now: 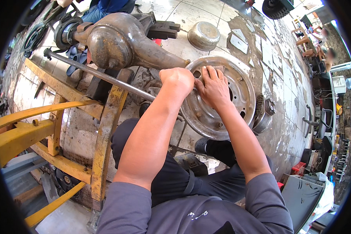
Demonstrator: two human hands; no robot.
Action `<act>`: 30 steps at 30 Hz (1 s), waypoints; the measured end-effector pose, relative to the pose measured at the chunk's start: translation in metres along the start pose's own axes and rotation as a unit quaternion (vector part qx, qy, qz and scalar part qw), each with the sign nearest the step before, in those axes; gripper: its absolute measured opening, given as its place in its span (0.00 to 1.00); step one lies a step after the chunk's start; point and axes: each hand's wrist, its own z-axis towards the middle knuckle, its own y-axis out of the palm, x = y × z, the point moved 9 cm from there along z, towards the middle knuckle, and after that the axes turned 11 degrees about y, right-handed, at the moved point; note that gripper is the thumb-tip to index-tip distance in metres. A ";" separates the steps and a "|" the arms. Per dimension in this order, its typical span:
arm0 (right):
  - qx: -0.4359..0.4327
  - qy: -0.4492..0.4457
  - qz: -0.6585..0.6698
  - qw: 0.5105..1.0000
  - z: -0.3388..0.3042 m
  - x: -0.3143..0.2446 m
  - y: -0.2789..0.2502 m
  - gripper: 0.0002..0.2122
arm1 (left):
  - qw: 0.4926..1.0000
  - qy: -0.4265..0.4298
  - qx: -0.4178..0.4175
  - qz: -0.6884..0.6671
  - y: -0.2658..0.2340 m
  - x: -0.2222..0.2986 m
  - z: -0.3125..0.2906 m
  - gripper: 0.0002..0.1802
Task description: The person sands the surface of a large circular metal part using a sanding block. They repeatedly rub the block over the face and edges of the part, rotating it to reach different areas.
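A large round, dished metal plate with several holes [206, 124] stands tilted in front of me, its shiny rim facing up. My left hand [177, 80] is closed in a fist at the plate's upper left edge, beside the narrow end of a rusty axle housing [160, 54]. Whatever its fingers hold is hidden from this side. On the plate's upper face my right hand [213, 87] lies flat, fingers stretched out and slightly apart. A small greyish patch shows just past its fingertips; I cannot tell what it is.
A long metal bar [101, 76] slants behind my left forearm. Left of me stands a worn yellow metal frame [109, 136]. A round metal drum [203, 36] sits on the tiled floor ahead, near broken tiles [239, 42]. Right of the plate lies a dark metal part [264, 117].
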 end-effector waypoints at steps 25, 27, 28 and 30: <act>-0.035 -0.003 -0.023 0.999 0.001 0.006 -0.004 0.31 | 1.000 -0.004 0.018 0.009 -0.003 0.001 0.005 0.14; -0.054 0.016 -0.014 0.998 0.007 0.004 -0.002 0.31 | 1.000 -0.006 -0.005 0.004 0.001 0.001 0.004 0.14; -0.038 0.001 -0.009 0.999 0.006 0.004 -0.001 0.31 | 1.000 -0.008 -0.015 0.000 0.000 -0.001 0.003 0.14; -0.032 -0.007 -0.012 0.999 -0.005 0.011 -0.001 0.31 | 1.000 0.005 0.000 0.008 0.000 0.000 0.004 0.14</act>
